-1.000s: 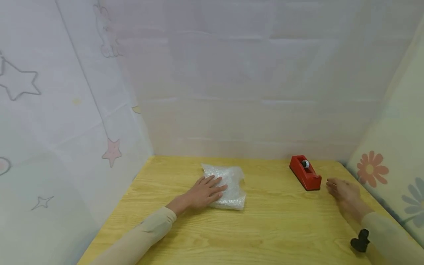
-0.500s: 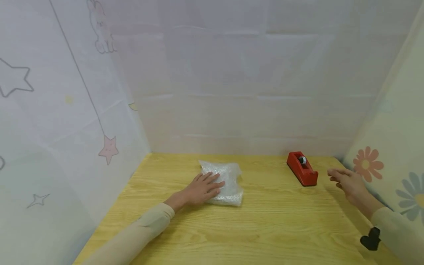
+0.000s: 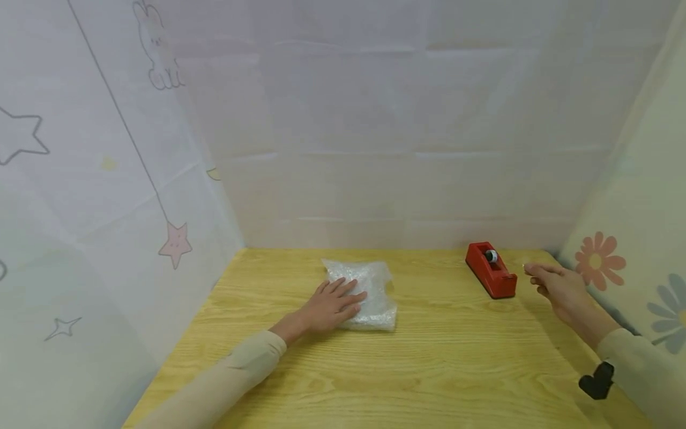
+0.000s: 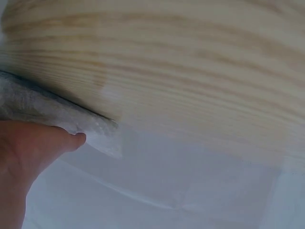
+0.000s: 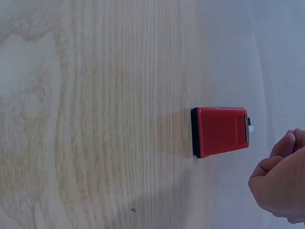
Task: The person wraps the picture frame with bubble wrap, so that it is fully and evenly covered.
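A flat package wrapped in bubble wrap (image 3: 377, 298) lies left of centre in the head view. My left hand (image 3: 329, 307) rests on its left side, fingers spread and flat. The left wrist view catches the thumb (image 4: 62, 140) along the edge of the bubble wrap. Over on the right, my right hand (image 3: 560, 292) is raised above the table, thumb and forefinger pinched together. A tiny glint shows at those fingertips, like a small piece of clear tape. Close beside them stands a red tape dispenser (image 3: 495, 280), also seen with its red body (image 5: 221, 133) in the right wrist view.
The wood-grain table (image 3: 429, 369) ends at a pale cloth wall (image 3: 375, 179) behind. Printed cloth also hangs on the left and right sides. A black heart-shaped piece (image 3: 596, 381) is by the right sleeve.
My right hand has risen off to the right of the tape dispenser, its fingers coming together in a pinch, then shifted slightly left. My left hand stays on the bubble wrap. The head view shifted slightly.
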A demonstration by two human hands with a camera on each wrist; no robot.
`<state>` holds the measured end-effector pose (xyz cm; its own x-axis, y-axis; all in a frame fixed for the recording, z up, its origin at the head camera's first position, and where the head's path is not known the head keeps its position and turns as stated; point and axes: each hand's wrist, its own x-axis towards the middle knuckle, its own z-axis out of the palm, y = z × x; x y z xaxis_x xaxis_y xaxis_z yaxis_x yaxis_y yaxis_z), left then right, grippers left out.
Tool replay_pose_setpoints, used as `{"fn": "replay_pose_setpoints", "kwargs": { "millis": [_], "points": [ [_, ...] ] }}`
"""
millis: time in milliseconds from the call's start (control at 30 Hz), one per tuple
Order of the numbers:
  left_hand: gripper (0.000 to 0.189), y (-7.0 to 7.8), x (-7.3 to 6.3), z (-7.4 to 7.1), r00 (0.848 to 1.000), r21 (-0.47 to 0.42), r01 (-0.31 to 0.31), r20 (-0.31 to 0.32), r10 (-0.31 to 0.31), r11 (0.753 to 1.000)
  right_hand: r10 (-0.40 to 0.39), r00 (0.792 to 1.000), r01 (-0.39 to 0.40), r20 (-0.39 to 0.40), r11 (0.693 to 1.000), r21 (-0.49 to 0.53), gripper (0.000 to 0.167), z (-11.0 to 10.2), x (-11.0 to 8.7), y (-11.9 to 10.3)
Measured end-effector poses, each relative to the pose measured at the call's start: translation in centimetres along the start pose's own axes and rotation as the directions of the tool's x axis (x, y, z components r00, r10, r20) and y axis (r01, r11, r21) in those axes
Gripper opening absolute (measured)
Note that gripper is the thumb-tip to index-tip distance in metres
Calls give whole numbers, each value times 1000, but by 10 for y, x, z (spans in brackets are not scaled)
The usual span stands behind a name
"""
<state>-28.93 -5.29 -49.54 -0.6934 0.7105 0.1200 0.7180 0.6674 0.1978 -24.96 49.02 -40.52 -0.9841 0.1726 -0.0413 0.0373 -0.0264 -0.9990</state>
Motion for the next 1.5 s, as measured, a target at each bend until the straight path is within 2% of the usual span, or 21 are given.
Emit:
{"fn": "replay_pose_setpoints", "kwargs": {
  "millis": [133,267,433,600,767,900,967,1133,1367,1500],
  "points": [
    [60,9,5,2,1000,7,30,3,-30,1000,3,1000,-2,-14,999,54,10,3,0,-5],
    [61,16,14,2,998,38,58,16,-58,998,-6,999,10,-37,993,119,12,11,-2,-13],
    [64,20,27,3,996,79,86,23,-88,993,-19,999,23,-29,992,125,12,25,-4,-21],
    [63,19,36,3,994,57,103,33,-105,993,-49,998,44,45,993,109,11,46,-7,-26],
    [62,18,38,1,993,50,117,29,-118,992,-82,987,67,141,992,111,17,74,-8,-34],
    [63,18,39,2,994,32,104,25,-105,994,-80,982,71,172,996,57,28,93,-6,-39],
    [62,19,39,4,995,22,94,22,-95,995,-67,980,69,189,998,-5,30,102,-5,-40],
    [62,21,37,3,997,7,81,16,-81,997,-54,971,76,232,993,-90,26,129,-2,-45],
    [60,24,37,-1,997,21,83,4,-83,996,-41,962,71,271,992,-102,45,163,1,-44],
    [61,24,36,1,996,39,86,4,-86,996,-22,959,55,282,992,-110,48,179,2,-36]
  ]
}}
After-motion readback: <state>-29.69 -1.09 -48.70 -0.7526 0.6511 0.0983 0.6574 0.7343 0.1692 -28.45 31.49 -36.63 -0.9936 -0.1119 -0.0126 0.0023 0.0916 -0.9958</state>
